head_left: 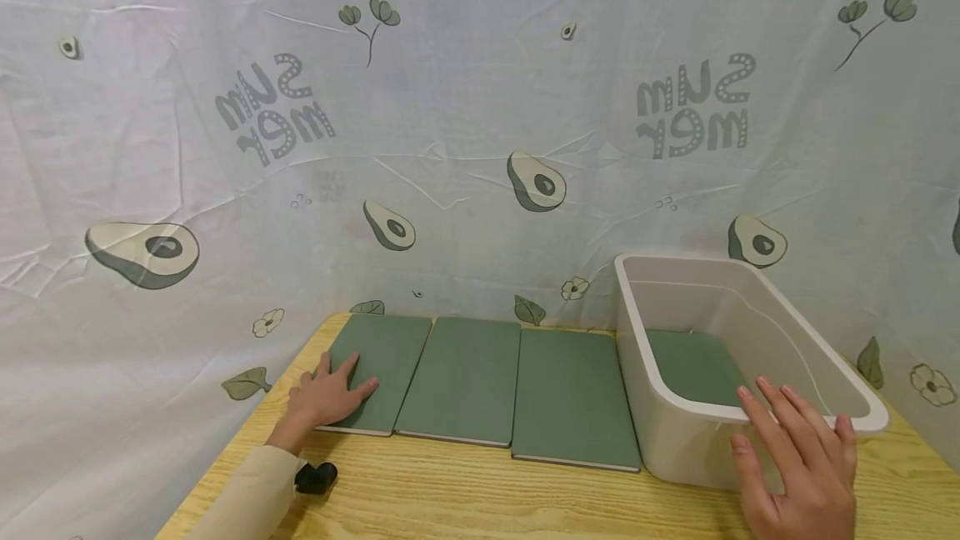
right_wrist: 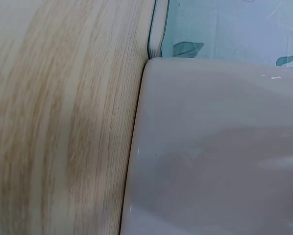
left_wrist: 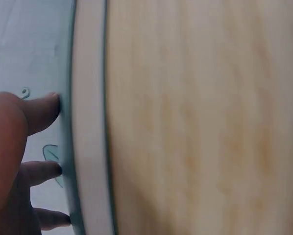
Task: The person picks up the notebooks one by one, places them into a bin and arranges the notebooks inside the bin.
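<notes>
Three green hardcover notebooks lie side by side on the table in the head view: a left one [head_left: 397, 352], a middle one [head_left: 465, 377] and a right one [head_left: 573, 398]. My left hand [head_left: 330, 397] rests on the left notebook with its fingers spread. In the left wrist view the fingertips touch that notebook's cover, above its pale page edge [left_wrist: 90, 122]. My right hand [head_left: 806, 465] is at the near rim of a light grey bin [head_left: 675, 427], fingers extended. Inside the bin lies a green flat piece [head_left: 693, 367], partly hidden by the wall.
The wood-grain table [head_left: 420, 490] carries everything. A white curtain [head_left: 465, 90] printed with avocados and leaves hangs right behind it. The right notebook's edge meets the bin's left side. A black device [head_left: 317, 478] sits at my left wrist.
</notes>
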The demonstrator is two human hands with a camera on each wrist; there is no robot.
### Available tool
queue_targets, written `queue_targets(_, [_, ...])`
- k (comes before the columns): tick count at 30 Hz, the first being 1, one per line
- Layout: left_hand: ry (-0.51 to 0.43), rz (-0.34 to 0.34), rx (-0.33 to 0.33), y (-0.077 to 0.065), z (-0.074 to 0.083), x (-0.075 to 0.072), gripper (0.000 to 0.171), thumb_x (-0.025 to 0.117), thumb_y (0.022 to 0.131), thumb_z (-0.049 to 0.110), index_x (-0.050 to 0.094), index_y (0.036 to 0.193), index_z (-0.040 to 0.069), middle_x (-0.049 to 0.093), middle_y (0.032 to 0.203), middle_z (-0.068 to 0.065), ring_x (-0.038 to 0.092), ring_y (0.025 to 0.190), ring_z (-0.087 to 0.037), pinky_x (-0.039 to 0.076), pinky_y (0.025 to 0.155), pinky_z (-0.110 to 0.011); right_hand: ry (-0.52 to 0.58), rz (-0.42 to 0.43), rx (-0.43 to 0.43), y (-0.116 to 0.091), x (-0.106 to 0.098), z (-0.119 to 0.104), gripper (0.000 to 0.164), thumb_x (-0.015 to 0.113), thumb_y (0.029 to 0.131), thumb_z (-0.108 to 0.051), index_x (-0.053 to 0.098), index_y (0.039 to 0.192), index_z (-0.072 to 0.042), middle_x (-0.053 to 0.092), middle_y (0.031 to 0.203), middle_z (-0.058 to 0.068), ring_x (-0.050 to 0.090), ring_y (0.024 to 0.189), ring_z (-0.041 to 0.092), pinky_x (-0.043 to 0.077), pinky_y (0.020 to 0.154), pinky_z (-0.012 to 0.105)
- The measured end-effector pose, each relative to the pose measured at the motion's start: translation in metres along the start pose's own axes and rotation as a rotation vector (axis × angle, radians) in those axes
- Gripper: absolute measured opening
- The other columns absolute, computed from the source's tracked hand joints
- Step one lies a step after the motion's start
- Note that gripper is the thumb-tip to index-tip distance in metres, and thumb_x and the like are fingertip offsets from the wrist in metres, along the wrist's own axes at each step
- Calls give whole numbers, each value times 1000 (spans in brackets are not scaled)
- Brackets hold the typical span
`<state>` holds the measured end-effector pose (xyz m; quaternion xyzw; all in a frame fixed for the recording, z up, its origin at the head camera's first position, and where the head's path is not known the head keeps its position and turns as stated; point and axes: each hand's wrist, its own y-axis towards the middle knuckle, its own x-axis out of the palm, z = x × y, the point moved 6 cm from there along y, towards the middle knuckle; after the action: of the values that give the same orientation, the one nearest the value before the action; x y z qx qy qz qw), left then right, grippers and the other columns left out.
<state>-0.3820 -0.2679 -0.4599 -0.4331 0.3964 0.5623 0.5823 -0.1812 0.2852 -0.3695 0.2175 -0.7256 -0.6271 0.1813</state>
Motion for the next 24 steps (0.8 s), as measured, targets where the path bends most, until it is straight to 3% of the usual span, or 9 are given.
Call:
queue_targets(4, [-79, -19, -25, 4, -3, -5, 96, 55, 100, 70, 29, 167, 6, 12, 168, -43, 24, 141, -76, 28, 103, -89, 0, 1, -3, 0, 0, 0, 48, 63, 105, -44, 80, 118, -1, 76, 132, 14, 61, 140, 13, 26, 126, 48])
queue_targets(8, [-222, -48, -43, 10, -7, -16, 100, 52, 101, 69, 20, 169, 4, 17, 168, -42, 19, 148, -72, 21, 110, -88, 4, 3, -5, 0, 1, -1, 48, 64, 105, -44, 80, 118, -1, 76, 132, 14, 61, 140, 13, 26, 126, 48])
queue_targets(13, [-536, -138, -80, 14, -14, -27, 101, 50, 106, 64, 2, 171, 3, 0, 173, -36, 6, 157, -62, 14, 121, -80, 0, -7, -3, -1, 1, 0, 49, 64, 105, -45, 80, 118, -1, 76, 132, 13, 60, 141, 13, 25, 126, 51])
queue_targets(17, [-692, -163, -118, 15, -24, -34, 103, 51, 107, 61, -6, 170, 4, -12, 173, -35, -2, 158, -60, 14, 123, -78, -8, -16, -8, -2, 1, 1, 49, 63, 105, -46, 80, 119, -1, 75, 133, 13, 60, 141, 14, 25, 126, 53])
queue_targets(21, [-810, -185, -148, 15, -33, -37, 105, 50, 108, 62, -14, 169, 5, -9, 172, -38, 1, 158, -61, 17, 124, -74, -9, -10, -16, -2, 2, 1, 49, 63, 105, -45, 80, 118, -1, 76, 132, 14, 61, 140, 16, 25, 126, 52])
queue_targets(24, [-856, -194, -172, 15, -37, -40, 105, 49, 107, 63, -15, 169, 8, 1, 172, -40, 22, 155, -56, 37, 113, -61, -9, 4, -20, -1, 1, 0, 49, 64, 105, -45, 80, 117, -1, 76, 131, 14, 61, 140, 17, 26, 126, 51])
